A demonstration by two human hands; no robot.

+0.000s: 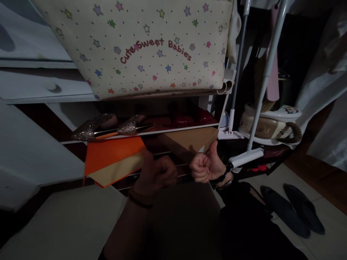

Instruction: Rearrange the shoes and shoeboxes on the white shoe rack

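Observation:
My left hand is closed in a fist with its thumb pointing up, dim in shadow. It is in front of an orange box with a tan panel, covering the box's right end. My right hand is also curled into a fist, thumb raised, with a dark bracelet and a metal band at the wrist. No object shows in either hand. Behind the right hand a brown cardboard piece leans under the shelf. Glittery pointed shoes and dark red shoes sit on the shoe rack.
A cream storage box printed with stars stands above the rack. To the right are a white-headed mop, another pole with a flat white head and a beige pot-like container. Dark slippers lie on the tiled floor.

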